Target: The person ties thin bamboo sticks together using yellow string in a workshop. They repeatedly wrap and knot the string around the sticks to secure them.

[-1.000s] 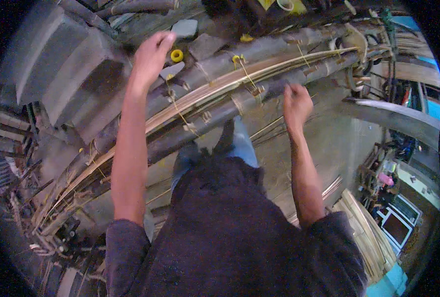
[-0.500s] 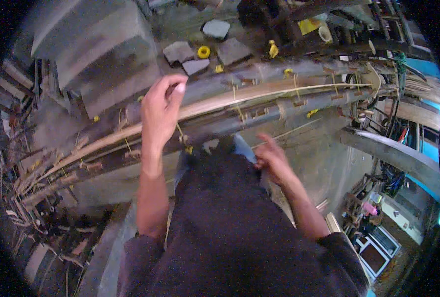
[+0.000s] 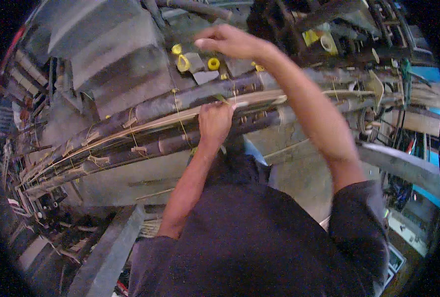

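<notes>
My left hand [image 3: 216, 122] is closed at the bundle of long thin wooden strips [image 3: 168, 119], its fingers curled over them. A small greenish strip end [image 3: 222, 99] sticks up beside its knuckles; whether the hand grips that too is unclear. My right hand [image 3: 232, 43] is raised beyond the bundle, slightly blurred, thumb and forefinger apart with nothing visible between them. Just left of its fingertips is a looped yellow band [image 3: 181, 58], apparently apart from the hand. The strips run between two long dark poles [image 3: 153, 106], with thin ties across them.
A yellow ring [image 3: 213, 63] lies by flat stone pieces [image 3: 206, 76] beyond the poles. A large grey block [image 3: 106, 44] stands at the far left. At the right are an upright wooden end piece [image 3: 377, 88] and a beam [image 3: 400, 161].
My left hand has come down onto the strips, further right. My right hand has swung up from near my body to beyond the poles. The looped yellow band now shows near the stones.
</notes>
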### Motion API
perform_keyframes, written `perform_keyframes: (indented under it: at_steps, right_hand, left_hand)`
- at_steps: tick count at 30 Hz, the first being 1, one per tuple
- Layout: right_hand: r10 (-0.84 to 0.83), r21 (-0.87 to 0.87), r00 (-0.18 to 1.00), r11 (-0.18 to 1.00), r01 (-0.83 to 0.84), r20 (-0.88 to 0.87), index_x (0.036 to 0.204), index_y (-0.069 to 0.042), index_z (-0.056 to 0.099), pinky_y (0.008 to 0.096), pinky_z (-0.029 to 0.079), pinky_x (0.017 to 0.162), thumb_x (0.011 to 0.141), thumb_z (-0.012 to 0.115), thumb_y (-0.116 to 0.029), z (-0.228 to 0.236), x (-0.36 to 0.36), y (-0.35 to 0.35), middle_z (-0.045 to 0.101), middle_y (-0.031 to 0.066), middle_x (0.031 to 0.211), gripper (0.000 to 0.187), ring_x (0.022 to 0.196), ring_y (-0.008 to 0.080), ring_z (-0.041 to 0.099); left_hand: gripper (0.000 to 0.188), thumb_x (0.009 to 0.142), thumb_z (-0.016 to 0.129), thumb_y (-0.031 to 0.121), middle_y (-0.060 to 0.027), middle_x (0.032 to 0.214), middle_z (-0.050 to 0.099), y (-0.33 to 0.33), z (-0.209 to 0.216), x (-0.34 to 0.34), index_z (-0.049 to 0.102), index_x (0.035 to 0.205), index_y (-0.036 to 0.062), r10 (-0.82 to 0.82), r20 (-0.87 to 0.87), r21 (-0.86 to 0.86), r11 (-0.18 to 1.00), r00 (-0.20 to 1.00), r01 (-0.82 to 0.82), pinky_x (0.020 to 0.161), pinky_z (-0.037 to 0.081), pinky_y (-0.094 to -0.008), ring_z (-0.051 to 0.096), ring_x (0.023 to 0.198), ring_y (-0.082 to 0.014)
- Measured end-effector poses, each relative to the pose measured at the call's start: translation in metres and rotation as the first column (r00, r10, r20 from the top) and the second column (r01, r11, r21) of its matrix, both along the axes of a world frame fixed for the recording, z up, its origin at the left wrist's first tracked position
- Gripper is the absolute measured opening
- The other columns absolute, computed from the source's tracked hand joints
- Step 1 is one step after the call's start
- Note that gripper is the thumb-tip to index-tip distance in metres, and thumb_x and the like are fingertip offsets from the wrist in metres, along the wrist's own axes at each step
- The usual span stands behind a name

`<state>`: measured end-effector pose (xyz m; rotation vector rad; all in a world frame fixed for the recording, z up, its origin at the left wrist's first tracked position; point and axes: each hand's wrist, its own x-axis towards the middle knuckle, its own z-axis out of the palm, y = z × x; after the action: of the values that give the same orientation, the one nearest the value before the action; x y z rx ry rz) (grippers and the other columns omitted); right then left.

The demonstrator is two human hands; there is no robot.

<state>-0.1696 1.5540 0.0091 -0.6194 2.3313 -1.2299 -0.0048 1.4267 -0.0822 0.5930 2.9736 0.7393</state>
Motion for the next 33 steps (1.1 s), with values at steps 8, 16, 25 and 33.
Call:
perform_keyframes:
  at_steps: [8,16,25,33]
  right_hand:
    - [-0.336,-0.462,0.808,0.686,0.562,0.484,0.092,-0.006,0.057,0.0348,0.049,0.061,0.094,0.052,-0.030,-0.054,0.107,0.020,0.061,0.0076,0.081,0.025,0.068,0.0191,0.057]
    - [0.156,0.090,0.988,0.984,-0.154,-0.018,0.078,-0.005,0.057,0.0474,0.052,0.062,0.088,0.054,-0.026,-0.113,0.265,-0.017,0.063,0.0141,0.077,0.023,0.069,0.0360,0.063]
    - [-0.090,-0.118,0.973,0.991,0.066,-0.211,0.108,-0.008,0.054,0.0382,0.053,0.068,0.082,0.061,-0.009,-0.060,0.277,-0.010,0.062,0.0118,0.090,0.028,0.078,0.0276,0.063]
    - [-0.413,-0.205,0.823,0.832,0.515,0.390,0.107,-0.005,0.063,0.0317,0.049,0.072,0.083,0.064,-0.002,-0.095,0.293,-0.117,0.065,0.0087,0.090,0.024,0.082,0.0191,0.061]
  left_hand:
    - [0.019,0.088,0.062,0.023,-0.0161,0.078,0.065,-0.001,0.007,0.003,0.068,0.089,0.0056,0.051,-0.031,0.065,0.997,0.998,-0.049,0.068,0.050,-0.0436,0.064,0.075,-0.0347]
    - [0.034,0.098,0.049,0.033,-0.0004,0.075,0.059,0.035,0.067,-0.065,0.063,0.087,0.0040,-0.117,0.529,0.592,0.761,0.841,-0.266,0.068,0.043,-0.0308,0.052,0.072,-0.0130]
    - [0.032,0.093,0.058,0.035,-0.0071,0.083,0.063,-0.038,-0.068,-0.202,0.063,0.100,0.0036,-0.237,0.543,0.272,0.957,0.805,0.098,0.070,0.048,-0.0305,0.060,0.078,-0.0189]
    - [0.042,0.096,0.050,0.042,-0.0161,0.110,0.067,-0.158,0.053,-0.109,0.064,0.112,0.0062,-0.112,0.272,0.238,0.970,0.956,0.046,0.092,0.047,-0.0405,0.063,0.106,-0.0321]
